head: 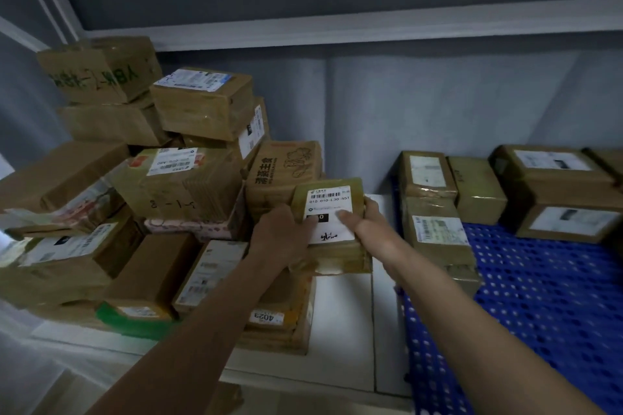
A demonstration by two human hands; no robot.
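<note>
A small cardboard parcel with a white shipping label on top is held between both hands at the right edge of a pile of parcels. My left hand grips its left side, thumb lying on the label. My right hand grips its right side, thumb also pressed on the label. The parcel sits above a lower box marked 4023; whether it rests on that box I cannot tell.
A tall stack of taped cardboard boxes fills the left. Several more parcels lie on a blue perforated pallet at right. A white floor strip runs between pile and pallet. A grey wall stands behind.
</note>
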